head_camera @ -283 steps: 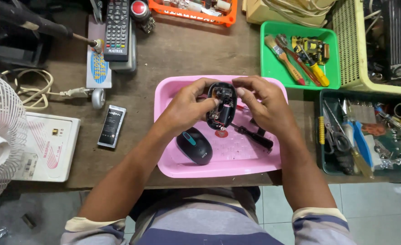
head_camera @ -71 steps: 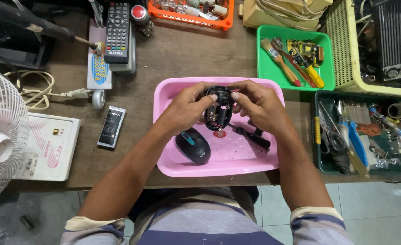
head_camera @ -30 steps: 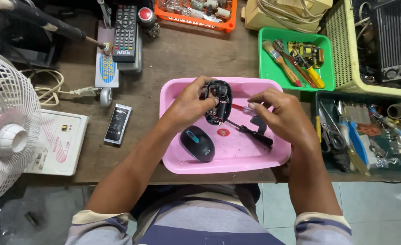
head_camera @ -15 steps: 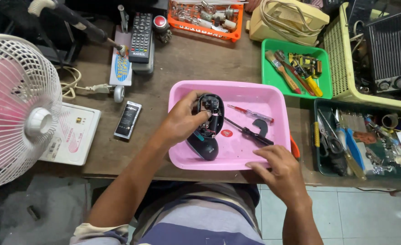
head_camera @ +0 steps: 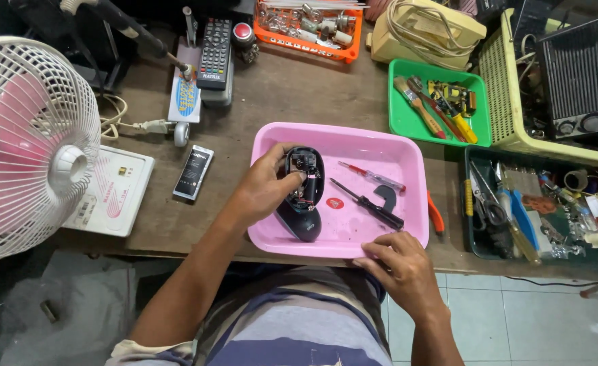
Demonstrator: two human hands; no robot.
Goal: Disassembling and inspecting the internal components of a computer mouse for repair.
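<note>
The left hand (head_camera: pixel 262 193) has its grip closed on an opened mouse base (head_camera: pixel 304 177), held over the pink tray (head_camera: pixel 387 139) on the bench (head_camera: pixel 279 95). The right hand (head_camera: pixel 402 271), empty and loosely open, rests on the tray's near rim, near a black screwdriver (head_camera: pixel 370 205).

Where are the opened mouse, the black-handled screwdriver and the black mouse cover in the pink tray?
opened mouse (head_camera: pixel 304 177), head view, on its exposed circuit board.
black-handled screwdriver (head_camera: pixel 378 212), head view, on its handle.
black mouse cover (head_camera: pixel 302 221), head view, on its rounded top.
</note>
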